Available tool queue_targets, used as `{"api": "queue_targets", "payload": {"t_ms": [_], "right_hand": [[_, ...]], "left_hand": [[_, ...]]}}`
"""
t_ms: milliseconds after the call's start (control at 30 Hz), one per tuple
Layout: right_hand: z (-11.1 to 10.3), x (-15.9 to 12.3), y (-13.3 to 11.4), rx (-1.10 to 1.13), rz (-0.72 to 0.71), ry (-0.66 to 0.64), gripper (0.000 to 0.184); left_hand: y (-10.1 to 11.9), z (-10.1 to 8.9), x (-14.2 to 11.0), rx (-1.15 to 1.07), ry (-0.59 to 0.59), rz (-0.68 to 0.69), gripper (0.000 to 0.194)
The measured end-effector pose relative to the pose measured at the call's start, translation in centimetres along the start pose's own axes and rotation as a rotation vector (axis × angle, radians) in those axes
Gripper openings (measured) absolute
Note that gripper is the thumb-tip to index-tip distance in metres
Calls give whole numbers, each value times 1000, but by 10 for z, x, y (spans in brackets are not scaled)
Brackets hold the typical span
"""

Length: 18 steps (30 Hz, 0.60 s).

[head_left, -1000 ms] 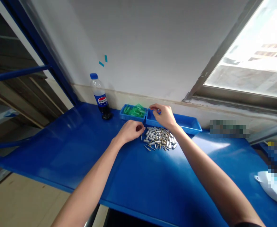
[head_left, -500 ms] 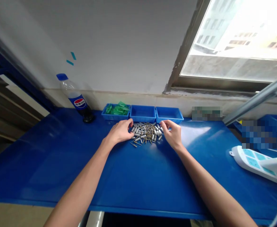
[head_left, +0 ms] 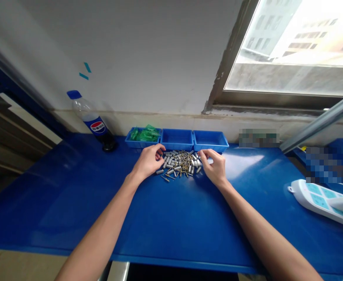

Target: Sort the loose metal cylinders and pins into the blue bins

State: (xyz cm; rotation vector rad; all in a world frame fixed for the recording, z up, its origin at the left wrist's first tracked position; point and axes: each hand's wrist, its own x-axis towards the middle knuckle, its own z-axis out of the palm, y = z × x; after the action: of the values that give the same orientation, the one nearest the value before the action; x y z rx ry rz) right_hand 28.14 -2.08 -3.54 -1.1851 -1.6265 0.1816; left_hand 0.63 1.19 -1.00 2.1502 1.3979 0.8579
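A pile of small metal parts (head_left: 181, 162), silvery sleeves mixed with thin brass-coloured pins, lies on the blue table between my hands. At the pile's left edge is my left hand (head_left: 148, 162), its fingers curved and thumb apart from them. A loose silvery sleeve (head_left: 159, 171) lies just below that hand. On the right edge of the pile, my right hand (head_left: 215, 166) pinches with thumb and forefinger. Whatever sits between those fingertips is too small to make out. Behind the pile stand a middle blue tray (head_left: 177, 147) and a right blue tray (head_left: 211, 148).
A left blue tray (head_left: 142, 145) holds green plastic pieces (head_left: 145, 134). Further left stands a cola bottle (head_left: 97, 127). A white power strip (head_left: 302, 189) lies at the right, near a slanting metal bar (head_left: 320, 121). The wall and window rise behind the blue table (head_left: 171, 218).
My right hand came down from above the trays to the pile's right edge. The left hand stayed by the pile's left side, its fingers curling lately. The view swung right.
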Motion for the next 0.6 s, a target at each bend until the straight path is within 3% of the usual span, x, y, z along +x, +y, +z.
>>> {"api": "queue_targets", "payload": {"t_ms": [133, 333, 467, 600], "right_hand": [[3, -1, -18, 158, 99, -145, 20], [13, -7, -32, 414, 320, -358, 34], [14, -7, -29, 577, 477, -393, 36], [12, -4, -27, 607, 519, -363, 36]], "left_hand": [[18, 5, -2, -176, 76, 166, 26], [33, 18, -9, -109, 72, 323, 14], [37, 24, -12, -85, 67, 382, 9], [39, 27, -12, -94, 56, 419, 9]]}}
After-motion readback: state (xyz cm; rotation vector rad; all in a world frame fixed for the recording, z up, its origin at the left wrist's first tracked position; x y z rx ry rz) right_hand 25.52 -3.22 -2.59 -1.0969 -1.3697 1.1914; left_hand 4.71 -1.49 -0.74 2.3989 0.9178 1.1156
